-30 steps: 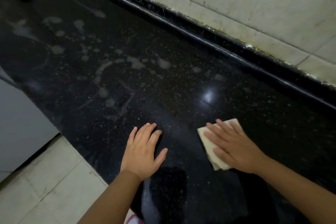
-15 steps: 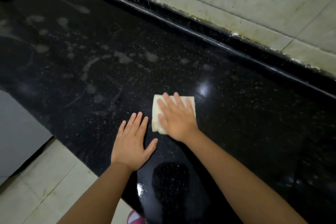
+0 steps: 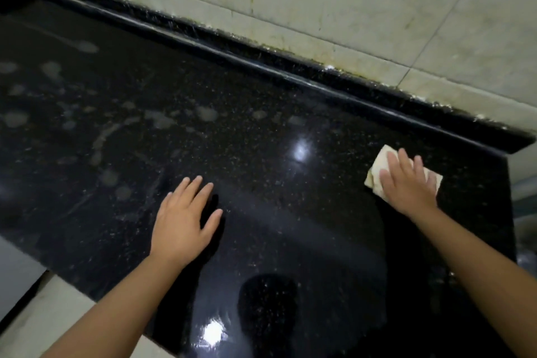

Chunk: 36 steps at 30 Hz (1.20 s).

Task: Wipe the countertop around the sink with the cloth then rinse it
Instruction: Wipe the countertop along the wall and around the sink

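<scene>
A black speckled stone countertop (image 3: pixel 261 154) fills the view, with pale dried smears on its left part. A folded cream cloth (image 3: pixel 377 171) lies flat on it near the right end. My right hand (image 3: pixel 406 183) presses on the cloth with straight, spread fingers and covers most of it. My left hand (image 3: pixel 183 224) rests flat on the bare counter in the middle, fingers straight, holding nothing. No sink is in view.
A raised black ledge (image 3: pixel 290 78) runs along the back under a stained pale tiled wall (image 3: pixel 348 9). The counter ends at its right edge (image 3: pixel 511 197), close to the cloth. Pale floor tiles (image 3: pixel 43 314) show at the lower left, below the front edge.
My right hand has slid the cloth from the middle, beside my left hand, far to the right end of the counter. My left hand has stayed flat on the counter.
</scene>
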Tool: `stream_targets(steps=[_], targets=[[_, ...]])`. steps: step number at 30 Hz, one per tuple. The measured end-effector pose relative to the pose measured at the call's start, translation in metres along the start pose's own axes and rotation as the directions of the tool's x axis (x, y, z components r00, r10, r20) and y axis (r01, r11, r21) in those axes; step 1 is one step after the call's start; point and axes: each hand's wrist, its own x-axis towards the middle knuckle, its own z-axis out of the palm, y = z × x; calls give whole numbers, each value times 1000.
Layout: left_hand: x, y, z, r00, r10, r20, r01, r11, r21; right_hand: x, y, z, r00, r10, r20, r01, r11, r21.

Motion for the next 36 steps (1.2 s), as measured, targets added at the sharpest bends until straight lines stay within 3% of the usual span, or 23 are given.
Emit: stream_targets(steps=[5, 8, 11, 13, 16, 20, 23, 26, 28, 30, 32, 36], targets=[[65, 8, 15, 997, 71, 8, -71, 997, -40, 68, -57, -9, 967, 253, 35, -256, 956, 145], [79, 13, 19, 997, 81, 16, -81, 997, -11, 89, -92, -9, 956, 289, 53, -294, 944, 150], [85, 12, 22, 996, 67, 63, -67, 998, -2, 105, -139, -7, 989, 133, 58, -139, 983, 116], [85, 12, 21, 997, 65, 49, -64, 998, -19, 102, -174, -5, 994, -84, 69, 79, 994, 79], [85, 10, 24, 996, 68, 51, -67, 998, -18, 77, -219, 10, 915, -392, 95, 394, 919, -2], [86, 13, 20, 996, 59, 65, -58, 998, -18, 31, -199, 20, 853, -505, 127, 515, 855, -57], [87, 13, 16, 992, 56, 116, -58, 998, 15, 8, -134, 20, 926, -356, 128, 370, 922, -110], [87, 14, 13, 986, 60, 154, -66, 997, 33, 14, -78, 10, 1000, 8, 30, -6, 998, -66], [87, 13, 16, 986, 55, 160, -61, 998, 31, 36, -73, 1, 970, 242, -7, -241, 968, 66], [87, 13, 19, 990, 55, 127, -59, 998, 26, 67, -89, -7, 898, 440, -9, -431, 884, 181], [86, 13, 20, 990, 68, 121, -66, 998, -26, 100, -115, -12, 858, 514, 9, -502, 833, 235], [87, 10, 22, 990, 71, 122, -72, 997, 6, 135, -177, -12, 909, 416, 9, -407, 884, 229]])
